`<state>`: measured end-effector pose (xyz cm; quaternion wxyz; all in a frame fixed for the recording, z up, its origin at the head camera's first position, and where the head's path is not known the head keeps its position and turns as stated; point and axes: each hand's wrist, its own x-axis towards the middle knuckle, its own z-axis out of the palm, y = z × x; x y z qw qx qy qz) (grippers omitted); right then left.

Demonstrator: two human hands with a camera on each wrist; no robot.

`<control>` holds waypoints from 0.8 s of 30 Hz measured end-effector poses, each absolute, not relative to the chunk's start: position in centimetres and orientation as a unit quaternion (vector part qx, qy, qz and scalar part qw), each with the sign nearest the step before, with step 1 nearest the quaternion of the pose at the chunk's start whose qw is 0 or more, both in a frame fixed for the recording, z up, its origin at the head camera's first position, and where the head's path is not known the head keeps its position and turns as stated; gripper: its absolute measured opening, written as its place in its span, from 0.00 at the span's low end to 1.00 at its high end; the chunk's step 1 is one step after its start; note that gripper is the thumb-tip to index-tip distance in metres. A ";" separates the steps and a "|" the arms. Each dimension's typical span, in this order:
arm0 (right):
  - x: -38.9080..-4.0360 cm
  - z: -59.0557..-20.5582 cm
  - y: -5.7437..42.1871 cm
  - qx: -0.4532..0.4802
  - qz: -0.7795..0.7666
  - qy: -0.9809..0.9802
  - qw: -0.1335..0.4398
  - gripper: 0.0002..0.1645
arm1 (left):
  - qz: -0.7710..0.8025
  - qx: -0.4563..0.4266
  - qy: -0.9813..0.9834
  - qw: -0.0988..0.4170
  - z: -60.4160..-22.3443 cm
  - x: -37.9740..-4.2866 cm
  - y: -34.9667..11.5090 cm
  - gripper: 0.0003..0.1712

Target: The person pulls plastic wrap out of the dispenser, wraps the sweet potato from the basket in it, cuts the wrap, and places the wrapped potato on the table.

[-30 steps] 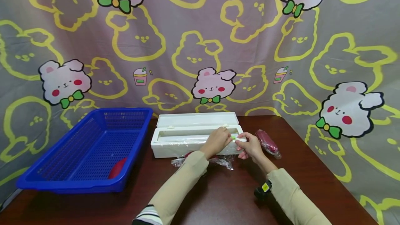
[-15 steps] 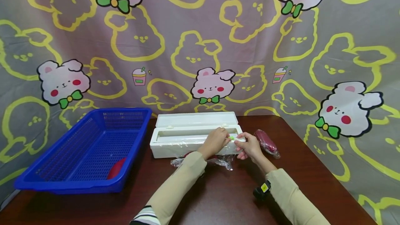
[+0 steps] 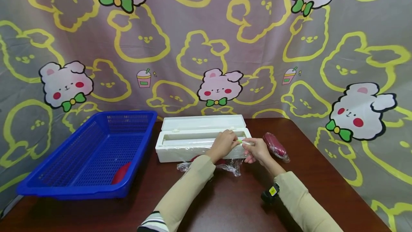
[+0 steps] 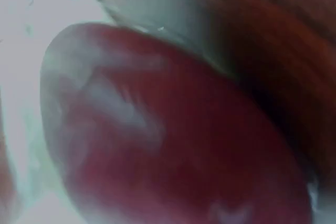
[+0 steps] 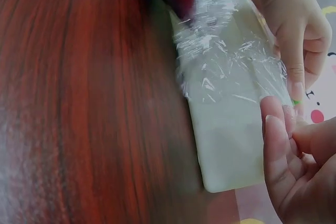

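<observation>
A white cling film dispenser box (image 3: 183, 155) stands on the table with its lid (image 3: 202, 121) tipped back and a film roll (image 3: 186, 142) inside. My left hand (image 3: 222, 145) pinches the small green slider (image 3: 239, 141) near the right end of the box's front rim. Thumb and fingers of my right hand (image 3: 258, 149) pinch the right end of the cutter strip it sits on. Clear film (image 5: 210, 45) drapes over the front, crumpled at its lower edge. Against the box's front lies a dark red oblong thing (image 4: 173, 129) under film, mostly hidden by my left arm in the head view.
A film-wrapped dark red oblong (image 3: 275, 146) lies right of the box. On the left stands a blue mesh basket (image 3: 77, 191) with a red thing (image 3: 121, 173) in its near corner. A patterned curtain (image 3: 180, 46) hangs behind the brown table (image 3: 238, 203).
Both hands stay at the box's right end in nearly the same grip. The right fingers have shifted very slightly left, closer to the green slider.
</observation>
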<state>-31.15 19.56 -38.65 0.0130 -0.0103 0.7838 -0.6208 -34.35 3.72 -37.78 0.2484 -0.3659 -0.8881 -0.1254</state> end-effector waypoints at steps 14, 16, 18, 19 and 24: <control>-31.3 -38.6 19.5 -0.003 -0.620 0.785 0.013 0.20 | -0.147 -0.364 -0.884 0.253 -37.5 -34.3 3.3 0.09; -31.3 -38.6 19.5 -0.004 -0.623 0.782 0.016 0.19 | -0.159 -0.367 -0.881 0.252 -37.6 -34.3 3.2 0.09; -31.3 -38.6 19.6 -0.002 -0.626 0.780 0.018 0.19 | -0.167 -0.370 -0.879 0.251 -37.6 -34.2 3.1 0.08; -31.3 -38.6 19.6 -0.003 -0.625 0.780 0.020 0.20 | -0.169 -0.371 -0.878 0.251 -37.6 -34.2 3.1 0.08; -31.3 -38.6 19.6 -0.003 -0.626 0.779 0.023 0.20 | -0.163 -0.371 -0.879 0.251 -37.6 -34.1 2.8 0.08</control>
